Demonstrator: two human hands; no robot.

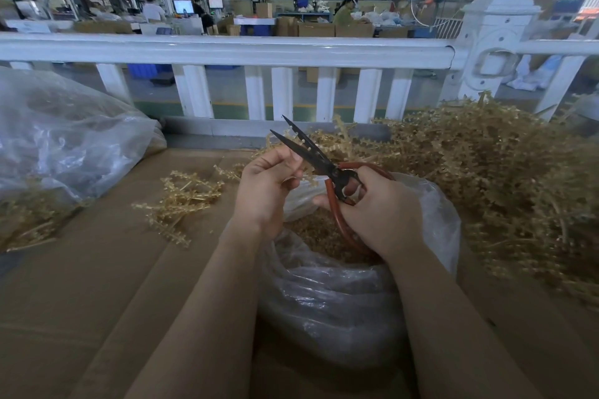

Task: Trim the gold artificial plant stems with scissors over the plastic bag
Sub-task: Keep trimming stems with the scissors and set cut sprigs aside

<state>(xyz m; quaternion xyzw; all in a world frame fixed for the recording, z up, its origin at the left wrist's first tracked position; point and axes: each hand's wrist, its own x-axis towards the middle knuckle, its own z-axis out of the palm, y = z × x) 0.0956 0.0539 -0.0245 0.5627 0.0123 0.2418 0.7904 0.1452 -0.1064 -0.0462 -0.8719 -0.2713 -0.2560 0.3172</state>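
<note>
Standing at the brown cardboard-covered surface [97, 285], the person works with both forearms reaching forward over a clear plastic bag [340, 295] that sits open directly below the hands. The bag holds a layer of gold trimmings [321, 233].

Right hand [379, 214]: grip wrapped round the red looped handles of a pair of scissors [327, 168]. The dark blades point up and to the left and stand parted, with a thin piece of gold stem [303, 168] lying between them near the pivot.

Left hand [269, 181]: thumb and fingers pressed together, pinching that gold stem just beside the lower blade. The stem is held above the mouth of the bag.

A large heap of gold artificial plant stems [492, 178] covers the right side of the surface and reaches behind the hands. A smaller loose cluster of gold stems [181, 197] lies on the surface to the left of the left hand, apart from the bag. At far left sits a second clear plastic bag [64, 139], crumpled, with more gold stems showing at its lower edge.

A white railing [227, 52] runs across behind the surface. Beyond it lies a workshop floor with cardboard boxes [337, 30] and several seated people, too small to detail.
</note>
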